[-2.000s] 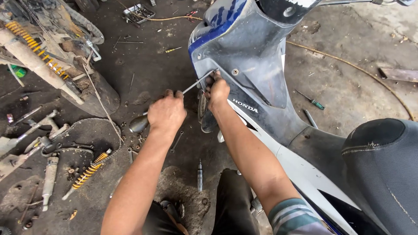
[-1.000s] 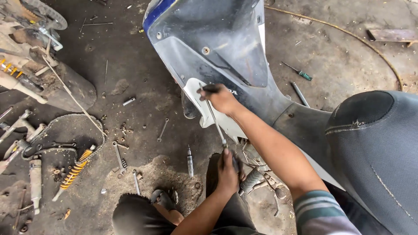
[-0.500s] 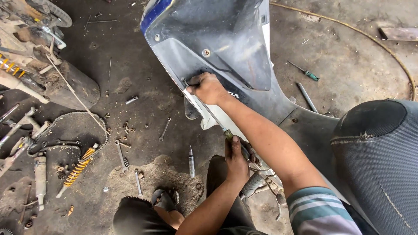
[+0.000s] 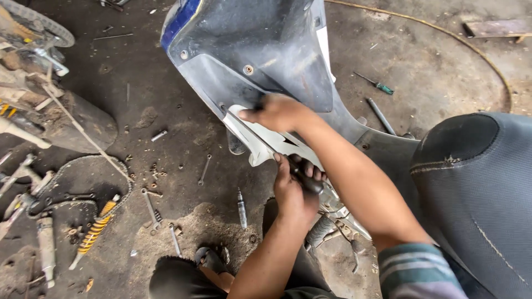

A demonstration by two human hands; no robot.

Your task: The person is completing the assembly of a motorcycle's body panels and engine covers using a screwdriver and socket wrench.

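left hand (image 4: 292, 191): fingers curled tight round the dark handle of a long screwdriver (image 4: 260, 141), low down by the scooter's footboard
right hand (image 4: 279, 112): up on the scooter's front panel (image 4: 249, 50), fingers pressed together near the screwdriver tip, can't tell if they actually pinch the shaft
screwdriver: slants up-left from the handle, tip at the panel's lower edge, lying over the white trim piece (image 4: 260, 147)
seat (image 4: 476, 188): dark, off to the right
floor (image 4: 166, 127): dirt, with a spanner (image 4: 204, 169), a yellow spring shock (image 4: 93, 233) and a green-handled screwdriver (image 4: 376, 83) lying about
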